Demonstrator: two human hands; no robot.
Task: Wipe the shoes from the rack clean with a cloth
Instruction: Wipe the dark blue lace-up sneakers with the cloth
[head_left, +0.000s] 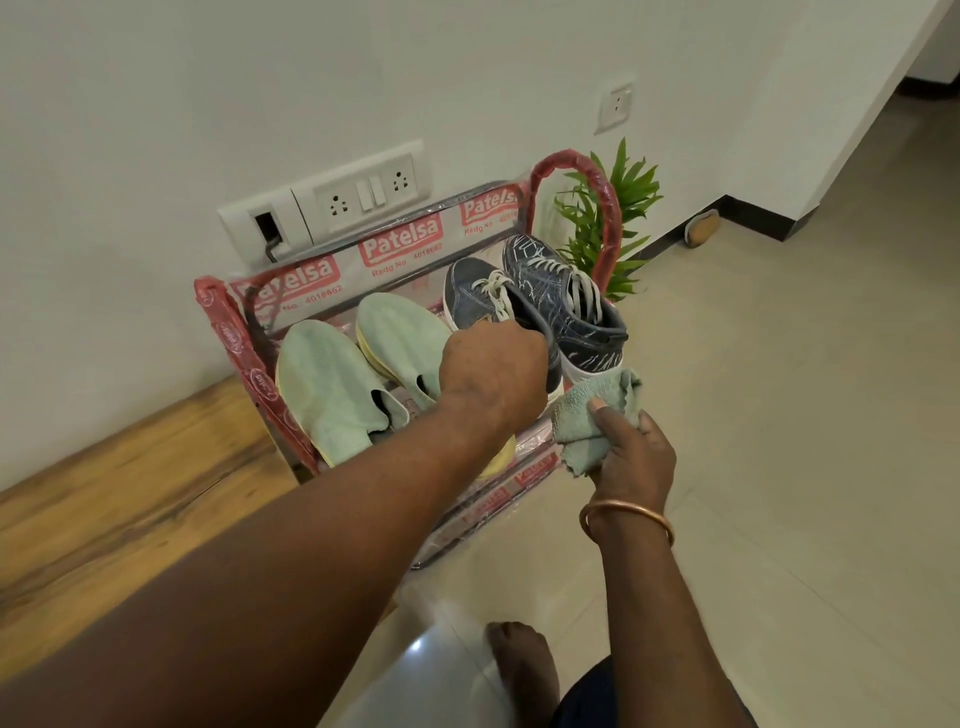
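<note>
Gripping the plain navy sneaker (470, 286) at its collar, your left hand (493, 371) has its fingers curled over the rim and into the opening. That shoe sits on the top shelf of the rack (400, 249), in the right half, toe toward the wall (208, 104). The patterned navy sneaker (566, 296) lies against its right side, and a pale green slip-on (400, 332) lies just beside its left, with a second slip-on (327, 384) further left. Your right hand (634, 457) pinches a bunched green cloth (582, 415) between thumb and curled fingers, at the patterned sneaker's heel; you cannot tell whether cloth and sole touch. The labelled back rail runs behind the toes, and a red side loop (597, 176) closes the right end. Behind it stand a switchboard (363, 192) and a plant (623, 208). Wooden flooring (130, 493) borders the left. Open tiled floor (805, 415) spreads to your right and front, where your bare foot (524, 665) rests.
</note>
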